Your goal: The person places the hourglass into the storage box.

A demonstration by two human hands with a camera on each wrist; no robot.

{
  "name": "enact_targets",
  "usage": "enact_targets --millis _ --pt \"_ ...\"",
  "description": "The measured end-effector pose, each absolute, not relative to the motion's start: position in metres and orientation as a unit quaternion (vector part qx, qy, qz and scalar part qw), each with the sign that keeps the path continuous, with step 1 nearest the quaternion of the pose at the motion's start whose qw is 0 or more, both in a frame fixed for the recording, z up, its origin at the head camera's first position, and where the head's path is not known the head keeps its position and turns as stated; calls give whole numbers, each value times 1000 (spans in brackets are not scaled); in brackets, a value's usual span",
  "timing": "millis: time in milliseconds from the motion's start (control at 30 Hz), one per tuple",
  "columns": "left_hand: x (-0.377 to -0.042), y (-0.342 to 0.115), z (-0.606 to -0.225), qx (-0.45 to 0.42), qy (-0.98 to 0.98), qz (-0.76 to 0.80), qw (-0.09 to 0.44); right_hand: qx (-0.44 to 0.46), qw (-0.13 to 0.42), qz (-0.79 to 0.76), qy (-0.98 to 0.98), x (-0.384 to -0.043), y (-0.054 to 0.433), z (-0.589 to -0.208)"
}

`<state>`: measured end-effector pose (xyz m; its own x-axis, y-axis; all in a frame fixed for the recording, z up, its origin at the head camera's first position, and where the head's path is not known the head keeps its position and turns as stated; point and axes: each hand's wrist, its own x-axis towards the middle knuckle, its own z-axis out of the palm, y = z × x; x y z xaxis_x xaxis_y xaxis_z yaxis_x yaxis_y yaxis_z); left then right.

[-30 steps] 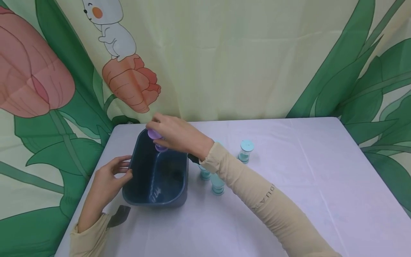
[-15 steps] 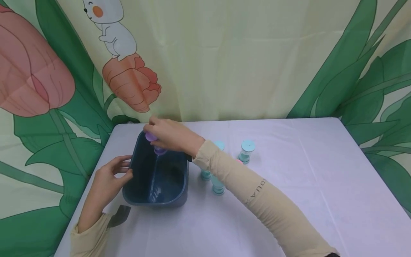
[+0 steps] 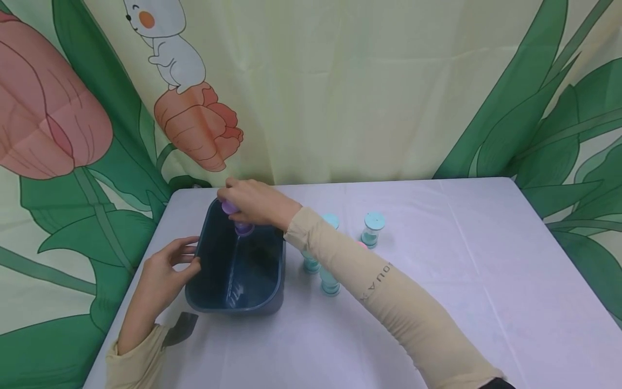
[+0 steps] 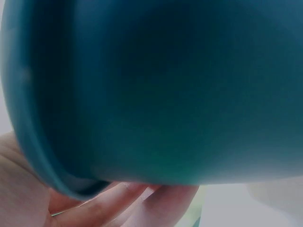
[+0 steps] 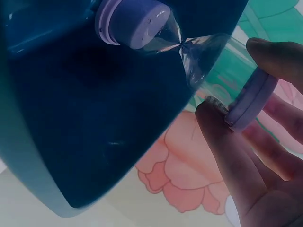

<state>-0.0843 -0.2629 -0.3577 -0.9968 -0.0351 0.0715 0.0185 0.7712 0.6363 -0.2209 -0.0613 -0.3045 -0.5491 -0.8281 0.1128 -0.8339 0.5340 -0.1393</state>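
My right hand (image 3: 262, 202) holds a purple-capped hourglass (image 5: 182, 45) by one end cap, between thumb and fingers. The hourglass is tilted, its far cap over the opening of a dark blue plastic bin (image 3: 233, 310). In the right wrist view, purple sand lies at that far end. My left hand (image 3: 167, 275) grips the bin's left rim, thumb at the edge and fingers (image 4: 161, 208) against the outer wall. The left wrist view is mostly filled by the bin's side.
Several teal hourglasses stand right of the bin: one apart (image 3: 373, 229), others partly behind the right sleeve, such as the front hourglass (image 3: 330, 283). A bit of a pink object (image 3: 362, 245) shows beside the sleeve. A printed curtain (image 3: 364, 92) hangs behind the white table (image 3: 461, 270).
My right hand has shifted slightly left and down with the purple hourglass, whose lower cap now sits a little deeper over the bin. My left hand and the bin stay put.
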Motion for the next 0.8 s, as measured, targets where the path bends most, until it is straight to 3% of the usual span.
enact_targets --millis 500,800 --pt "-84 -263 -357 7 -939 -341 36 455 -42 81 -886 -232 -76 -309" --pt "-84 -264 -358 3 -939 -343 35 449 -43 58 -891 -234 -84 -314"
